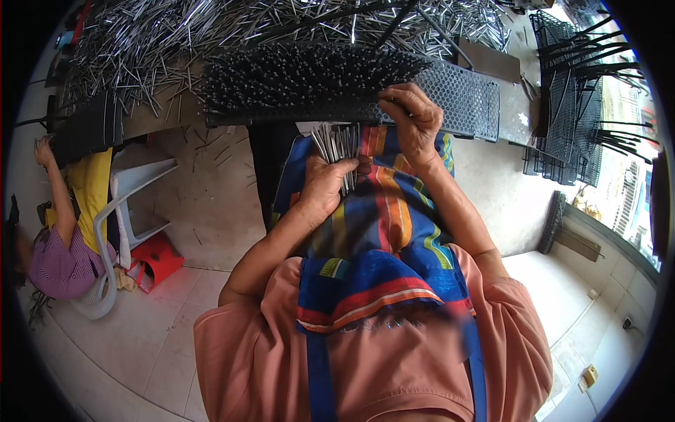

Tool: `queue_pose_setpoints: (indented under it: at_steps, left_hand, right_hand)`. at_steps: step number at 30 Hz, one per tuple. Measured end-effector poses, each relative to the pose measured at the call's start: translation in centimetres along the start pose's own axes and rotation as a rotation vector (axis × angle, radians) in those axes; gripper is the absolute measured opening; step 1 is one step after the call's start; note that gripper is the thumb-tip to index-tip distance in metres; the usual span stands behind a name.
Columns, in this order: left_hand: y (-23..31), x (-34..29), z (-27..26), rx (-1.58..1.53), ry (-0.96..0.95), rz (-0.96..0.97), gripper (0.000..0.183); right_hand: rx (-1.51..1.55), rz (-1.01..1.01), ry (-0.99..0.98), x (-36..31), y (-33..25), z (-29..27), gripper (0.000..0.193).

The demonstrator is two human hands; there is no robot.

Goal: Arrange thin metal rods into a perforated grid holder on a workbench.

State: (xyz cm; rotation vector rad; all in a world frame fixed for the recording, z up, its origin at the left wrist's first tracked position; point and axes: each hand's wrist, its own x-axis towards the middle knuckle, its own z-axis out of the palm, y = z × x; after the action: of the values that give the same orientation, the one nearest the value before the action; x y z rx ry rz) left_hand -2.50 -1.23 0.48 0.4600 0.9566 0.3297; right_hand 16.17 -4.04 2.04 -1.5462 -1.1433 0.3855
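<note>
My left hand is closed around a bundle of thin metal rods, which fan out upward over my striped apron. In front of me a dark plate with rows of round holes lies along the table's near edge. Many dark-tipped rods stand packed in its left and middle part, while the holes on the right are bare. My right hand is raised over the plate's near edge, beside the last standing rods. Its fingers are pinched together; whatever they hold is too small to make out.
A heap of loose metal rods covers the table behind the plate. Dark wire racks stand at the right, and a flat brown piece lies nearer. At the left, another person sits on a white plastic chair near a red container.
</note>
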Motion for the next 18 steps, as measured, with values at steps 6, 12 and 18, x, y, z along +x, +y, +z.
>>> queue_pose_setpoints:
  at_steps: [6,12,18]
  left_hand:
    - [-0.3,0.0,0.0,-0.011,-0.037,0.040,0.028]
    - [-0.6,0.0,-0.5,-0.012,-0.063,0.062,0.030]
    - [-0.3,-0.4,-0.2,0.047,-0.060,0.045,0.023]
  right_hand:
    - [-0.105,-0.114,-0.085,-0.6,-0.4,-0.5,0.017]
    - [-0.405,-0.441,-0.200,-3.9,0.9,-0.7,0.028]
    - [-0.386,-0.515,-0.285,-3.9,1.5,-0.2,0.031]
